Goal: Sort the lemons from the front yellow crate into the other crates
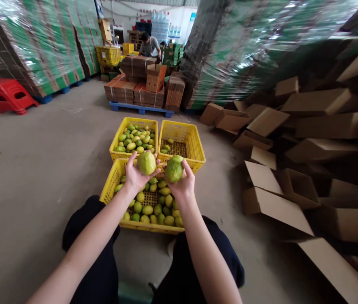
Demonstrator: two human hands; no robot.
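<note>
My left hand (134, 174) is closed around a yellow-green lemon (146, 163). In my right hand (185, 183) sits a greener lemon (174, 169), held level with the first and a little apart from it. Both hands are above the near yellow crate (110, 180), which holds many green and yellow lemons (147, 210). Behind it on the left stands a second yellow crate (115, 139), well filled with lemons. The third yellow crate (194, 141), at the back right, has only several lemons in its left part. My forearms hide parts of the near crate.
Loose open cardboard boxes (280, 207) are heaped on the right. Ahead, a blue pallet (142, 109) carries flattened cartons, with a person (150, 46) bending behind them. A red stool (7, 95) stands at the left by wrapped pallet stacks (48, 42).
</note>
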